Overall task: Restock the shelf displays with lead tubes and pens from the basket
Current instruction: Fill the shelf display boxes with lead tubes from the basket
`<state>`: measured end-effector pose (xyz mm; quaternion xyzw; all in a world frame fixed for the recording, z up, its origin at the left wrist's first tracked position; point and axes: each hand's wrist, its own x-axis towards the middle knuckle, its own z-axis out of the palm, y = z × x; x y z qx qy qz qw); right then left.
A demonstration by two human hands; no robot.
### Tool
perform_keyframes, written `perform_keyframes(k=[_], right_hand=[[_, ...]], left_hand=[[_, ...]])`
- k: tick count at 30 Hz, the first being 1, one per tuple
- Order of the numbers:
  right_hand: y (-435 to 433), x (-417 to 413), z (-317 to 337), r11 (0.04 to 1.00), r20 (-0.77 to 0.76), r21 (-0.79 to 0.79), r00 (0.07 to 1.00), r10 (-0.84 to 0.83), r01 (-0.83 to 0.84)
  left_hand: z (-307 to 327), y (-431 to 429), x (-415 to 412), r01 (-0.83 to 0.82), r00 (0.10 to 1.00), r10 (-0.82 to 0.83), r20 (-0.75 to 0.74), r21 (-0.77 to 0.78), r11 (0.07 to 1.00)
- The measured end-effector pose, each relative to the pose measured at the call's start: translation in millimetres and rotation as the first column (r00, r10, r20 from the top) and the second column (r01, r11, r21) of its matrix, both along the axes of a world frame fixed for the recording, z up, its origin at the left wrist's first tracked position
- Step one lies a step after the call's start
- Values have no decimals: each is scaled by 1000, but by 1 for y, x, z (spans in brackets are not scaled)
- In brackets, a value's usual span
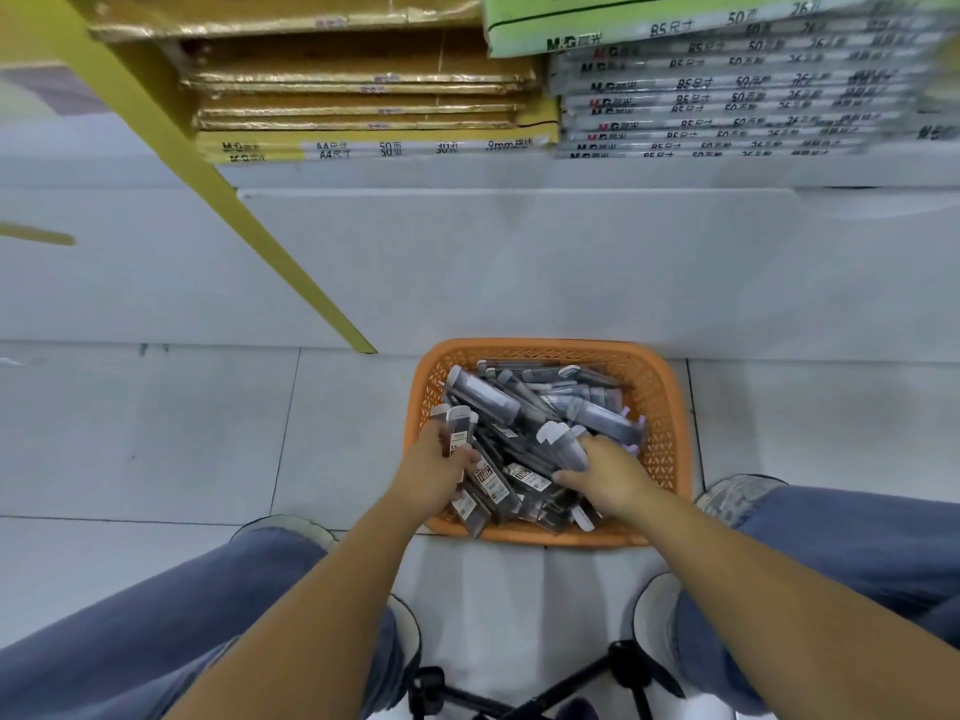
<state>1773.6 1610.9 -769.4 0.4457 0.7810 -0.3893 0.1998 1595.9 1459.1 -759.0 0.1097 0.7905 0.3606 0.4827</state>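
Orange plastic basket point(670, 407) has open lattice walls and a rounded-rectangle rim. It sits on glossy pale floor tiles point(156, 433), right against the white shelf base point(519, 262). It's heaped with lead tubes point(488, 394): slim clear rectangular cases with dark contents, white hang-tab tops and printed labels, lying every which way. Can't pick out pens in the pile.

Left grip point(441, 467): fingers curled round a couple of upright cases point(460, 431) at the basket's left edge, thumb across the labels.

Right grip point(605, 475): palm down on the right side of the heap, thumb splayed left. Fingertips are hidden behind a white-capped case point(563, 439), so I cannot tell if it has closed on anything.

Shelf above holds flat shrink-wrapped notebook packs: kraft-brown and yellow packs point(363, 111) on the left, grey packs point(727, 96) on the right with a green pack point(623, 23) on top. A yellow post point(234, 200) runs diagonally down to the floor. Blue jeans point(156, 615) and black tripod legs point(597, 678) are at the bottom edge.
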Motion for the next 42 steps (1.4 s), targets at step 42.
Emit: perform_keyframes(k=[42], right_hand=[[17,-21,456,993,-939,110,331,93,34]], left_hand=[[441,47,30,3,999,-30,20,775,632]])
